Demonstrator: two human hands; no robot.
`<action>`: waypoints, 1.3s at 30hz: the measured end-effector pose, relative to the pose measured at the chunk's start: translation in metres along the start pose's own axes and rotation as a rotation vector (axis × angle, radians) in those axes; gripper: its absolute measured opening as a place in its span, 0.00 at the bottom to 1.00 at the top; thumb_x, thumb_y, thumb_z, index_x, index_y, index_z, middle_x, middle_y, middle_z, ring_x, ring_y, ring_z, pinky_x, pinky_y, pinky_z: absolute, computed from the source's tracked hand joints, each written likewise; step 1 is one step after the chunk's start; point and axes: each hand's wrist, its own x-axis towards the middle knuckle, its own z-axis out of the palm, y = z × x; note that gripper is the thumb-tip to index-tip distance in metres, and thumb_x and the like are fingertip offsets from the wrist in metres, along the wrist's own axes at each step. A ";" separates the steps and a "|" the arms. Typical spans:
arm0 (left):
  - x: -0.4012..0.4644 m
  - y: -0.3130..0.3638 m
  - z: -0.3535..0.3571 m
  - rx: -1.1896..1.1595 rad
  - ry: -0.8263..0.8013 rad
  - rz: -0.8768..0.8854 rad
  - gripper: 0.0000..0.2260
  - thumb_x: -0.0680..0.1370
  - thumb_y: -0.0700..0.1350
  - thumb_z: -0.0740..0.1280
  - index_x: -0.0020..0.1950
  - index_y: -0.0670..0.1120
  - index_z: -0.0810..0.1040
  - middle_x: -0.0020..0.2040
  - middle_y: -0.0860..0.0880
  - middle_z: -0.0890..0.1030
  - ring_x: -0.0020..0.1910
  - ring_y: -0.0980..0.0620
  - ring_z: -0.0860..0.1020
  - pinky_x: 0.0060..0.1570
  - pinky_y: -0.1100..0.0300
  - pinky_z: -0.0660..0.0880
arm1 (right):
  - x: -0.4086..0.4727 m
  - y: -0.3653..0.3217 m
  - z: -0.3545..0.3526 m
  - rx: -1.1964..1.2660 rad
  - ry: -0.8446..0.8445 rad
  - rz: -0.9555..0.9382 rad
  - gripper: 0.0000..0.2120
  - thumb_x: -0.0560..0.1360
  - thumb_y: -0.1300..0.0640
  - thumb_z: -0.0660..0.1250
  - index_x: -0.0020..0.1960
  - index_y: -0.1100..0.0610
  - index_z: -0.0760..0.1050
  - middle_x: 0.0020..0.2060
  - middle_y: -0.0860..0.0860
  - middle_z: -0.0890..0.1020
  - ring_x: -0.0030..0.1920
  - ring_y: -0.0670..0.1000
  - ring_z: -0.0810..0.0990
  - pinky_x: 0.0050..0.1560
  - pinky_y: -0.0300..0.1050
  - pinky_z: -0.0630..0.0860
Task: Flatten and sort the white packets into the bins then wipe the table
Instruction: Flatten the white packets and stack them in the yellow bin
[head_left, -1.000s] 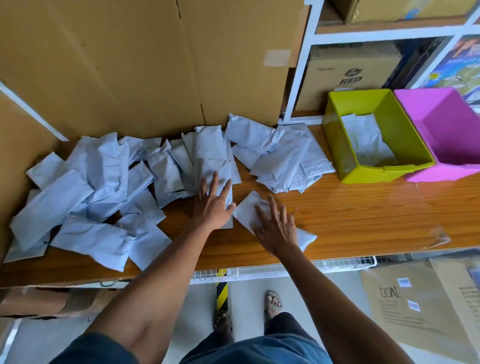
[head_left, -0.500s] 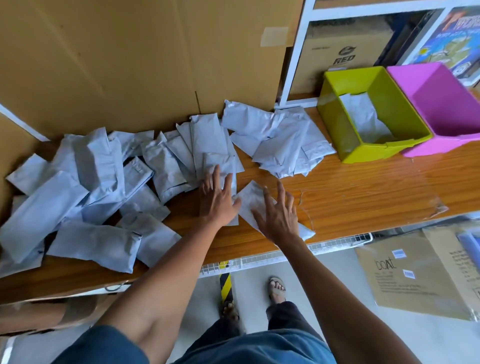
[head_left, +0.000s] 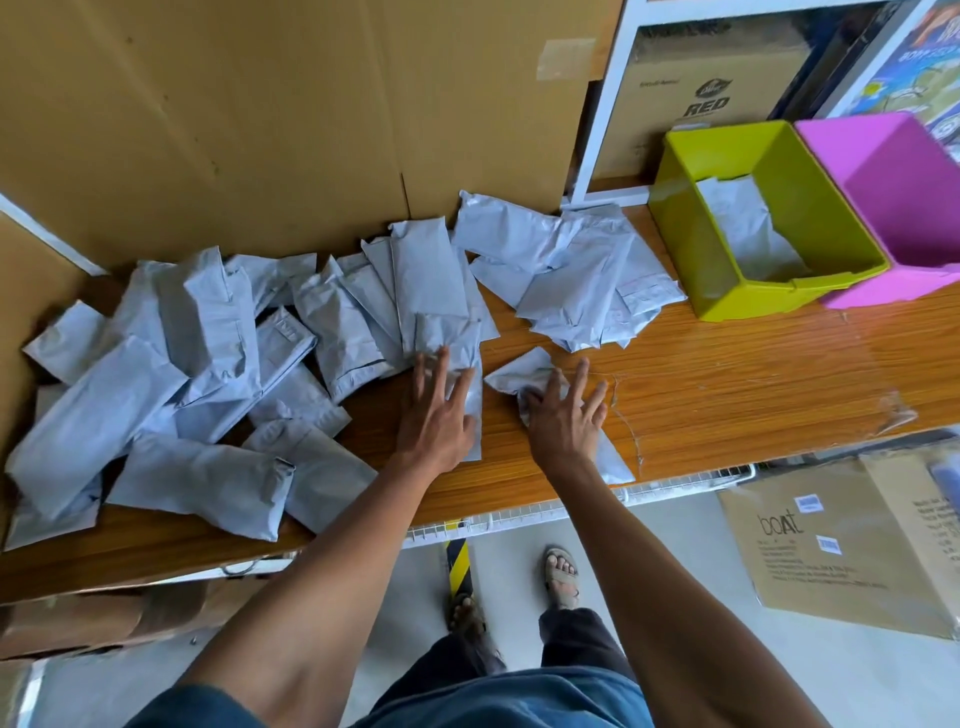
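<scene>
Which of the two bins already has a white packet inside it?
The green bin, left of the pink one: a white packet lies on its floor, while the pink bin's visible inside shows none.

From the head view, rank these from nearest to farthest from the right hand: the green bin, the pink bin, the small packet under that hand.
1. Small packet, under the right hand.
2. Green bin, far right.
3. Pink bin, beyond it.

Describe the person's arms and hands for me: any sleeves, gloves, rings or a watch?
Both arms are bare along all that shows, with no sleeve on either forearm. The left hand and right hand are ungloved, and no ring, watch or wristband shows on either. At the bottom edge blue fabric, apparently the person's clothing, comes into view. Lower down, dark trousers and open sandals show.
</scene>
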 end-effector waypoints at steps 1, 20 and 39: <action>-0.001 -0.001 -0.001 0.003 0.022 0.006 0.31 0.81 0.52 0.67 0.83 0.52 0.61 0.86 0.44 0.42 0.84 0.35 0.41 0.79 0.33 0.58 | -0.001 0.001 -0.002 0.037 0.006 0.030 0.35 0.85 0.36 0.50 0.83 0.56 0.54 0.83 0.60 0.43 0.80 0.73 0.47 0.77 0.69 0.58; 0.009 0.006 0.004 0.045 0.037 -0.076 0.33 0.82 0.65 0.62 0.84 0.59 0.54 0.86 0.43 0.38 0.83 0.31 0.41 0.76 0.30 0.60 | -0.008 0.009 -0.006 -0.032 0.061 -0.258 0.34 0.83 0.33 0.53 0.84 0.45 0.51 0.84 0.56 0.49 0.83 0.65 0.49 0.78 0.71 0.56; -0.001 0.015 -0.001 0.076 -0.005 -0.045 0.35 0.86 0.56 0.60 0.87 0.55 0.44 0.84 0.37 0.34 0.83 0.29 0.43 0.77 0.31 0.61 | -0.035 0.002 -0.002 -0.178 0.056 -0.171 0.26 0.83 0.41 0.57 0.79 0.47 0.62 0.83 0.58 0.57 0.74 0.70 0.65 0.60 0.64 0.73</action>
